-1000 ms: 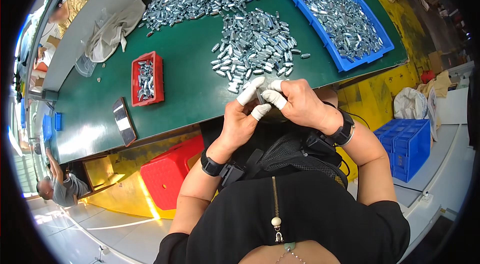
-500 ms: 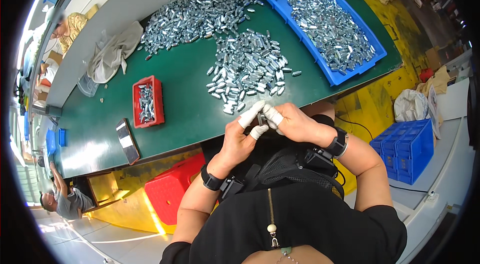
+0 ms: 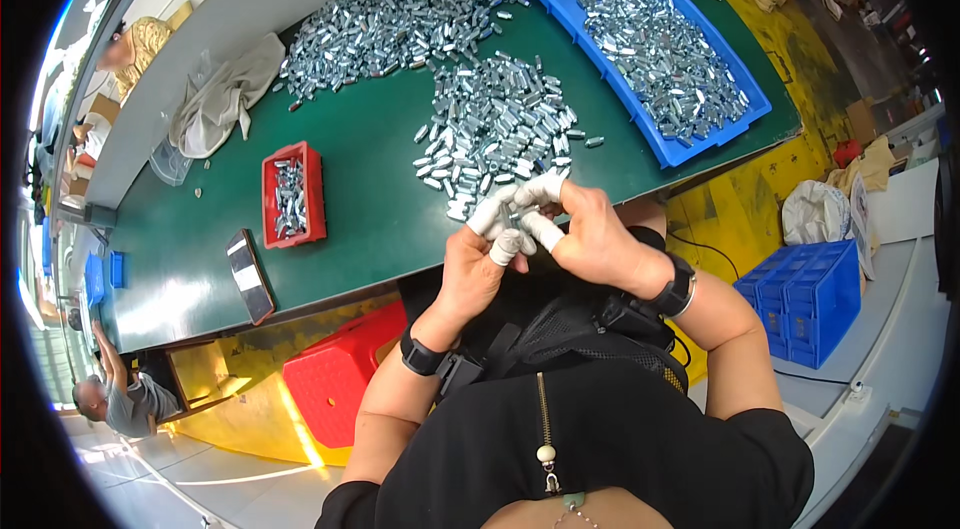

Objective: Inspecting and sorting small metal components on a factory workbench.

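My left hand (image 3: 472,267), with white coverings on its fingertips, pinches a small silvery metal part (image 3: 514,220) at the table's near edge. Meeting it from the right, my right hand (image 3: 592,241), its fingers covered the same way, closes on that same part. Fingers hide most of the piece. Just beyond my fingertips spreads a loose pile of short, shiny metal parts (image 3: 500,124) on the green table (image 3: 375,154). A larger heap of similar parts (image 3: 390,24) lies behind it.
A blue tray (image 3: 632,122) of metal parts stands at the right, and a small red bin (image 3: 318,191) of them at the left. Near the bin lies a phone (image 3: 249,276). A grey cloth (image 3: 215,109), red stool (image 3: 335,389) and blue crates (image 3: 805,304) are around.
Both hands have shifted slightly away from my body, toward the loose pile. My fingers have drawn closer together around the small part.
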Demonstrator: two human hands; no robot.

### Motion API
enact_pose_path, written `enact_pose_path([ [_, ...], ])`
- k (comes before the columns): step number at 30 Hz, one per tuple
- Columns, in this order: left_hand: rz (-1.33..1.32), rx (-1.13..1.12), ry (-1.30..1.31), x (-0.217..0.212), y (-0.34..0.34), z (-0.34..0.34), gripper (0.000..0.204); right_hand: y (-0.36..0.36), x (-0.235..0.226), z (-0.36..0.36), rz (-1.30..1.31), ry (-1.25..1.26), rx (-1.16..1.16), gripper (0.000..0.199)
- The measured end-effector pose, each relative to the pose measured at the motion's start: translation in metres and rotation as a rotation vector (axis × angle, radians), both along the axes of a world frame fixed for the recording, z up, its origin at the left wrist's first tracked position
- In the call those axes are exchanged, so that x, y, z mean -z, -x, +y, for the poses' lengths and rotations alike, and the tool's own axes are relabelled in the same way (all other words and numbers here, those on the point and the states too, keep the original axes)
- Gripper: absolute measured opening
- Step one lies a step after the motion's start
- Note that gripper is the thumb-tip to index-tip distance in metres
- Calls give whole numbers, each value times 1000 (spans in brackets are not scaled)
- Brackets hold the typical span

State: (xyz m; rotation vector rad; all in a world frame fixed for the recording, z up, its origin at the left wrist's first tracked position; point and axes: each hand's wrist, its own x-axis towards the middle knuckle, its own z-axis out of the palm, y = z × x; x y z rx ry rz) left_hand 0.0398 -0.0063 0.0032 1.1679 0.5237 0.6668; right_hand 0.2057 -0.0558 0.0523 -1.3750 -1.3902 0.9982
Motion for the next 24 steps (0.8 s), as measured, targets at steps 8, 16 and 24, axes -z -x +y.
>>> enact_pose_path([
  [8, -43, -73, -70, -11, 2, -2, 55, 0, -4, 10, -337, -228, -98, 12],
  [16, -165, -1, 30, -7, 10, -2, 57, 9, -13, 10, -252, -257, -70, 10],
  [24, -129, -125, -80, -11, 1, -12, 57, -1, -6, 9, -211, -118, -96, 13],
])
